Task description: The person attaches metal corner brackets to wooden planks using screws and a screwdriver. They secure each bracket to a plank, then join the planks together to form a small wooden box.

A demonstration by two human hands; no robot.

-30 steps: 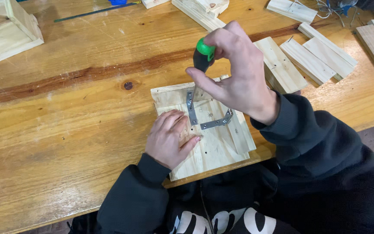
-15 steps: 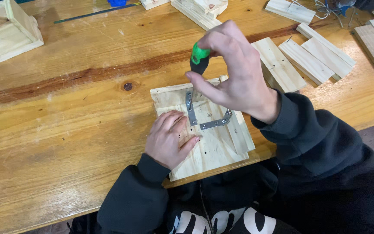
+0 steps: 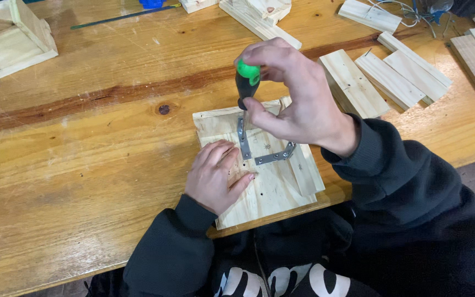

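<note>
A pale pine panel [image 3: 259,165], made of boards set side by side, is lying flat at the lower centre of the frame, hard against the near edge of the surface [image 3: 83,165], and a bent metal corner bracket [image 3: 259,153] is resting on top of it, one arm running up toward the panel's far edge and the other angling off to the right. The bracket is pierced with small holes, and a few dark specks, holes or marks, are dotting the wood below it. The left hand [image 3: 215,176] is lying flat on the panel just left of the bracket, fingers spread and loose around nothing, seemingly pressing the wood down so that it is not sliding or turning. The right hand [image 3: 295,102] is hovering above the bracket's upper arm with its grip clenched around a stubby screwdriver [image 3: 247,82], black in the body with a bright green cap, standing upright so the tip is pointing down at the bracket; the tip itself is hidden, so whether it is seated in a screw cannot be told. Fingertips are pinching the handle from the top, a hold that looks suited to twisting. Both arms are wearing dark sleeves. Further out, loose wooden slats [image 3: 391,77] are lying side by side at the upper right, an open wooden box frame [image 3: 12,38] is sitting at the upper left, more offcuts [image 3: 259,16] are lying along the top centre, and a thin dark rod [image 3: 122,16] is lying at a slant near the top edge.
</note>
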